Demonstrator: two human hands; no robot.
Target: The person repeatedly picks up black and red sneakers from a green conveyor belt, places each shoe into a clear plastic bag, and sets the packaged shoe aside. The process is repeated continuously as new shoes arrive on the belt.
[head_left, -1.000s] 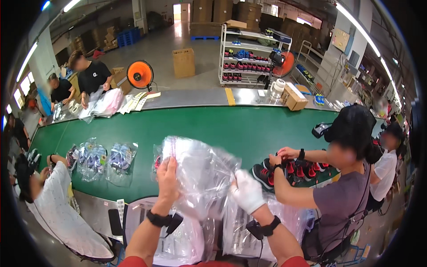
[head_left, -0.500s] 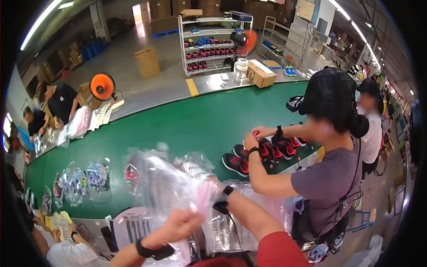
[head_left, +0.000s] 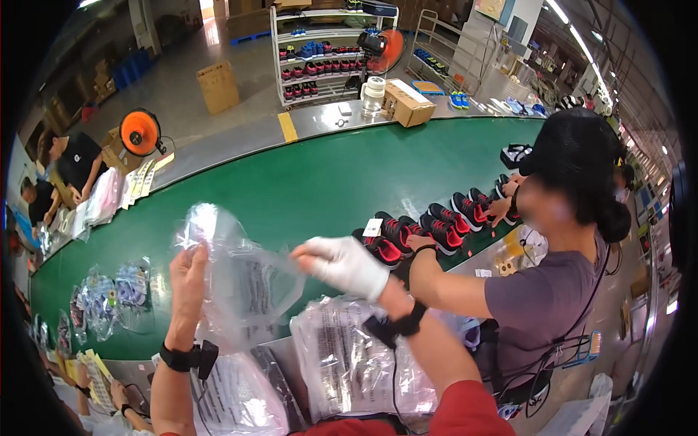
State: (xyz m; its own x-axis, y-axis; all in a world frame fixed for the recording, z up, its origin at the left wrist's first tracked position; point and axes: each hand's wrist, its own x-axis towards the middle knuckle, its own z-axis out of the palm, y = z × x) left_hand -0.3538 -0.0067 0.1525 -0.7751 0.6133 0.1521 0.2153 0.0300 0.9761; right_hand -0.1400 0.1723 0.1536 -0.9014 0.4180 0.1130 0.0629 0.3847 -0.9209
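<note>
A clear plastic bag (head_left: 251, 280) with dark printed lines hangs stretched between my hands above the green belt's near side. My bare left hand (head_left: 189, 283) grips its left edge, thumb up. On the right, my right hand (head_left: 347, 266), in a white glove with bare fingertips, pinches the bag's other side near its top. The bag looks see-through, with nothing I can make out inside. Below my right wrist lies a stack of clear printed bags (head_left: 349, 356); another pile of bags (head_left: 236, 396) lies below my left hand.
A co-worker (head_left: 545, 261) at my right reaches over a row of black and red shoes (head_left: 443, 225) on the green belt (head_left: 305, 189). Bagged shoes (head_left: 109, 294) lie at left. Beyond stand a carton (head_left: 407, 102), a jug (head_left: 372, 94), a fan (head_left: 140, 132) and a shoe rack (head_left: 327, 54).
My hands have moved apart: the left up and leftward, the right staying to the right. The bag is now spread between them. The co-worker's hands have shifted along the shoes.
</note>
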